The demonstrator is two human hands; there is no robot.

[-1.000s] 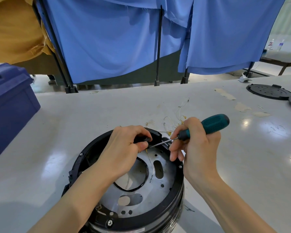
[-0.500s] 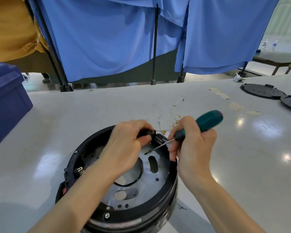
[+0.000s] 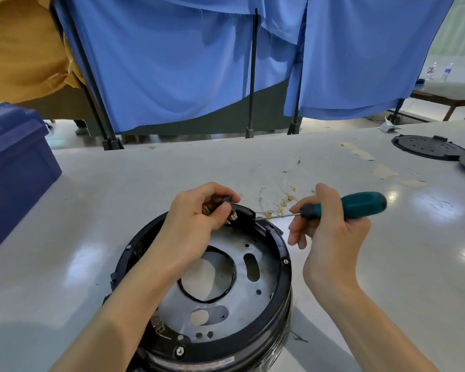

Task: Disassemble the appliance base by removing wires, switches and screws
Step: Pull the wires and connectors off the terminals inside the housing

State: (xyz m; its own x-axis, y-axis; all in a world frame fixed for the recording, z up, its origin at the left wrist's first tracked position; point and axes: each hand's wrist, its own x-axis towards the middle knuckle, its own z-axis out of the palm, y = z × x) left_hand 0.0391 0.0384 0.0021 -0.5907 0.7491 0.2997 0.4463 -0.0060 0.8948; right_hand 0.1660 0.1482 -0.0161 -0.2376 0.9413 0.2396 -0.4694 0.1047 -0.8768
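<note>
Head view looks down on the appliance base (image 3: 212, 304), a round black-rimmed housing with a bare metal plate inside, sitting on the pale worktop (image 3: 118, 189) directly in front of the person. At its far rim is a small black switch (image 3: 230, 210), with metal terminals showing beneath it, beside a black bracket (image 3: 246, 216) on the rim. That spot lies between both hands; the left hand is on it, the right a little off to its right.

The left hand (image 3: 199, 218) reaches over the base from the near left and pinches the switch between thumb and fingers, closed on it. The right hand (image 3: 330, 224) is clenched around the teal handle of a screwdriver (image 3: 344, 208). The tool's long axis runs almost level, right to left, and its thin shaft ends at the bracket's right edge; whether the tip actually touches cannot be told.

My reading is that the switch is being worked free of its seat, and the next move likely depends on the tip prying at that edge while the left hand lifts.

Loose wires (image 3: 279, 202) with yellow connectors lie on the worktop just beyond the rim. Screws are still seated around the ring, one at the near edge (image 3: 179, 351).
</note>
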